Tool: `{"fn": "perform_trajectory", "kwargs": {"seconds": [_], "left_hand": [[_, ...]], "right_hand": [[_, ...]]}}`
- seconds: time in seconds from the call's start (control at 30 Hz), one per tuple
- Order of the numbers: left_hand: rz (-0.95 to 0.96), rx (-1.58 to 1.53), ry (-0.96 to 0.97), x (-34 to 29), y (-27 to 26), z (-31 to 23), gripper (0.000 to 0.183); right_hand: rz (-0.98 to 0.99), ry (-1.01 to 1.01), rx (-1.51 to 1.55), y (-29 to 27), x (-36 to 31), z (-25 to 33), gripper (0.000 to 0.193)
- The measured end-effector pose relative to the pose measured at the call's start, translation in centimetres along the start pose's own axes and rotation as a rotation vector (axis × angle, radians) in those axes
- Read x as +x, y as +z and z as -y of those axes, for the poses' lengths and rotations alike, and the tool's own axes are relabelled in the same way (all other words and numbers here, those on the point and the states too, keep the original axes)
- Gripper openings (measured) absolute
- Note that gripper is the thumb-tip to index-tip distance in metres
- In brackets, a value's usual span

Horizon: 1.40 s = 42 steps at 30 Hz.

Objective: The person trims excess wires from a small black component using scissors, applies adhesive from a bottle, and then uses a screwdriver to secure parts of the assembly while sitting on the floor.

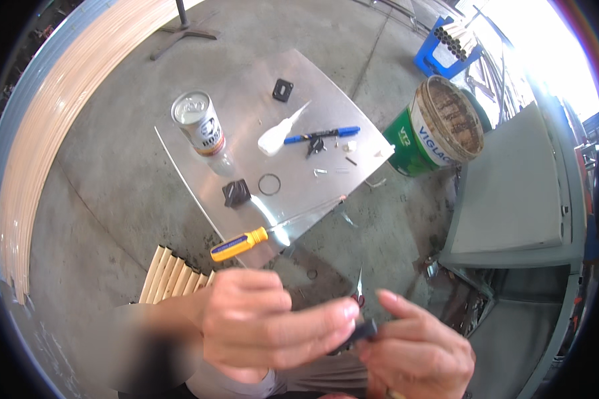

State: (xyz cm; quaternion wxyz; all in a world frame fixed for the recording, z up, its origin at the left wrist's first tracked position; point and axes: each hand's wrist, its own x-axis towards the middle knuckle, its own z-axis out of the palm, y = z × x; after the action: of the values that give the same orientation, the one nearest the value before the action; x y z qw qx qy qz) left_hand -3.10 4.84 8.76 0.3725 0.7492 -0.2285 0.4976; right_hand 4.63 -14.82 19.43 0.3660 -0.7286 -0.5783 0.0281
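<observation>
Low in front of me, my left hand (273, 326) and my right hand (422, 346) meet around a small black part (366, 330). Fingers of both hands pinch it, and they hide most of its shape. The right thumb is raised off it. Just beyond the left hand, a yellow-handled screwdriver (239, 245) lies across the near edge of a metal sheet (273, 153). On that sheet sit a black ridged block (236, 193), a thin black ring (269, 184) and a square black piece with a slot (283, 90).
A drink can (198, 124), white nozzle bottle (275, 137) and blue marker (323, 135) are on the sheet. Scissors (359, 292) lie beyond my hands. A green-and-white bucket (432, 126) and a grey cabinet (509, 193) stand right; wooden sticks (170, 276) lie left.
</observation>
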Motion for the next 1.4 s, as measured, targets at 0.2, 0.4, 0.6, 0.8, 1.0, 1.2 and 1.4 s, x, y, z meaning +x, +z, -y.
{"fn": "perform_trajectory", "kwargs": {"seconds": [0.2,0.4,0.6,0.8,1.0,1.2,1.4], "left_hand": [[0.136,-0.062,-0.018,0.8,-0.1,-0.3,0.027],[0.116,0.026,-0.120,-3.2,1.9,4.3,0.047],[0.066,0.005,-0.127,-3.8,2.6,4.3,0.050],[0.089,0.017,-0.127,-3.4,2.0,3.9,0.052],[0.097,-0.001,-0.076,-2.8,0.7,2.6,0.046],[0.061,0.065,-0.026,-0.5,-0.3,-0.6,0.034],[0.150,-0.042,0.045,0.8,-1.4,-0.2,0.024]], "right_hand": [[-0.053,-0.041,0.014,-0.5,-1.1,0.4,0.022],[0.145,-0.158,0.009,1.5,0.0,-6.4,0.018],[0.161,-0.150,0.017,1.8,-0.4,-6.7,0.025],[0.157,-0.157,0.031,1.6,-0.3,-6.3,0.024],[0.142,-0.233,0.081,0.9,0.0,-4.2,0.013],[0.100,-0.074,0.125,-0.7,0.2,-0.1,0.029],[0.057,-0.003,0.201,-1.4,0.3,1.6,0.034]]}}
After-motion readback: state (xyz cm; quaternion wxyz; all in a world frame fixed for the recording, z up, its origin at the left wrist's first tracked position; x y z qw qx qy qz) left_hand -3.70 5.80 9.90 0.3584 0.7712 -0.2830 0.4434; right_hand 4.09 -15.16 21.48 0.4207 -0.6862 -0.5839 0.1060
